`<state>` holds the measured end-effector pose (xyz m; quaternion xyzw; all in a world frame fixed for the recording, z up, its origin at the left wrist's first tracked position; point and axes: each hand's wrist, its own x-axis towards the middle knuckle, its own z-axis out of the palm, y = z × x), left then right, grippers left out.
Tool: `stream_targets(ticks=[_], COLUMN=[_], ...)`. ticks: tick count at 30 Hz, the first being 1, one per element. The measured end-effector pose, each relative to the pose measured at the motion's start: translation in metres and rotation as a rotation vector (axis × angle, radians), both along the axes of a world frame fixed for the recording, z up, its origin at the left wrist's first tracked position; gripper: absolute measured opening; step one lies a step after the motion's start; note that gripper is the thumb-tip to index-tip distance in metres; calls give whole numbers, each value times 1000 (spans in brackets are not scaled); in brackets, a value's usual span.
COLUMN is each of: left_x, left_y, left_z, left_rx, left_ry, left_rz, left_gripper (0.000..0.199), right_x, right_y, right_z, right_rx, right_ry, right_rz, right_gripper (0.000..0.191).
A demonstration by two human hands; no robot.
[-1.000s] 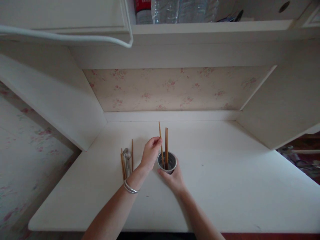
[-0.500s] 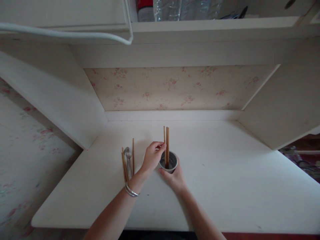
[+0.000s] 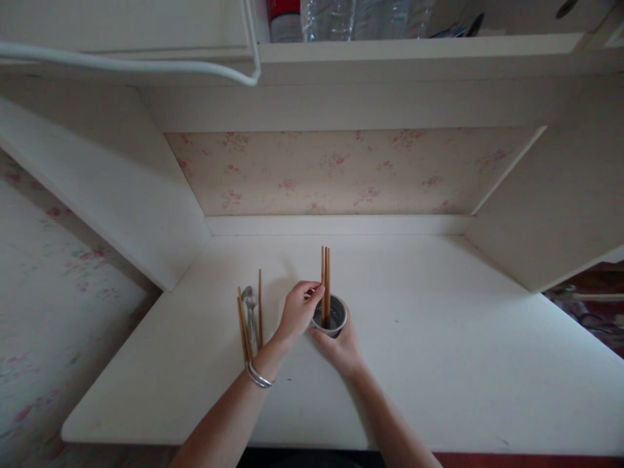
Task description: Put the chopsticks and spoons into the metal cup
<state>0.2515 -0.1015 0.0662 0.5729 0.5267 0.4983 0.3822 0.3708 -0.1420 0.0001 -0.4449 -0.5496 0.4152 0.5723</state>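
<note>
Chopstick (image 3: pixel 322 263) in left hand (image 3: pixel 296 312), lower end inside metal cup (image 3: pixel 340 311).

Cup (image 3: pixel 338 312) on counter (image 3: pixel 463 364), lower centre of frame; chopsticks (image 3: pixel 326 270) standing in it. Left hand (image 3: pixel 296 313) at their left, right hand (image 3: pixel 343 349) around cup's near right. Farther left on counter: spoons (image 3: pixel 251 315) between loose sticks (image 3: pixel 260 299). Bottles (image 3: pixel 375 19) on shelf (image 3: pixel 419 47), top centre.
</note>
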Motion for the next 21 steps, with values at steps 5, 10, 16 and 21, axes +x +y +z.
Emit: stream_targets(ticks=[5, 10, 16, 21], left_x=[-6, -13, -9, -9], left_y=[-13, -32, -38, -36], left_z=[-3, -16, -24, -30], left_rx=[-18, -163, -98, -82], left_ry=[-84, -282, -368, -355], left_rz=[-53, -233, -393, -352], left_gripper=[32, 63, 89, 79], right_x=[-1, -2, 5, 27], right_y=[0, -2, -2, -14], right_z=[3, 3, 2, 13], right_rx=[22, 12, 23, -83], right_ry=[-17, 11, -19, 7], right_rz=[27, 38, 94, 175], right_gripper=[70, 68, 74, 85])
